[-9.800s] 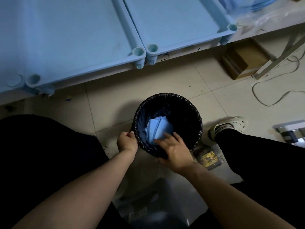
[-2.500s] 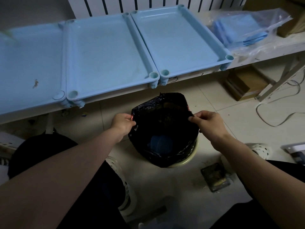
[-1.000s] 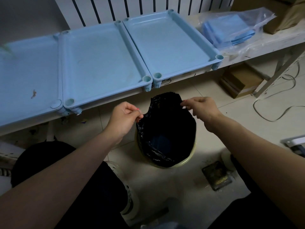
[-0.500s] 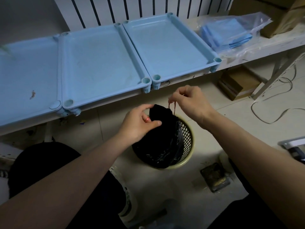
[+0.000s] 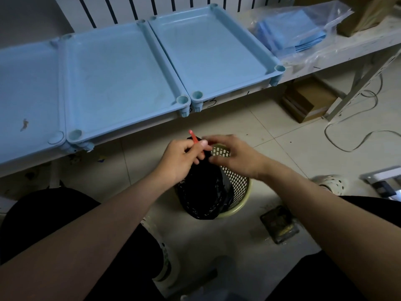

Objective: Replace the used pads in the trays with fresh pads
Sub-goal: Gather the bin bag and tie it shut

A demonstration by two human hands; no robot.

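The head camera looks down past two bare forearms to a tiled floor and a long white shelf (image 5: pixel 338 55). The left hand (image 5: pixel 182 158) is closed around the gathered neck of a crinkled black plastic bin bag (image 5: pixel 204 192), and between thumb and forefinger it pinches a thin red drawstring (image 5: pixel 194 139) whose tip sticks up above the knuckles. The right hand (image 5: pixel 234 155) sits just beside it at the same neck with its fingers bent inward. Blur hides whether they actually grip the plastic, so I cannot tell. The bag stands inside a cream mesh plastic wastebasket (image 5: pixel 238 183) and its bunched top rises above the basket's rim.

On the shelf three shallow light-blue plastic trays lie side by side and touching: the left tray (image 5: pixel 28 83), with a small brown speck (image 5: pixel 23 124) on its floor, the middle tray (image 5: pixel 121 68) and the right tray (image 5: pixel 212 44). Their blue floors are bare. The fresh pads (image 5: pixel 288 33), a flat stack of folded blue sheets, rest in a clear plastic bag (image 5: pixel 332 16) on the shelf just right of the right tray.

Under the shelf's right end sits a brown cardboard box (image 5: pixel 308 101), and a thin cable (image 5: pixel 358 135) loops over the tiles near it. A white perforated shoe (image 5: pixel 332 183) shows beside the right forearm.
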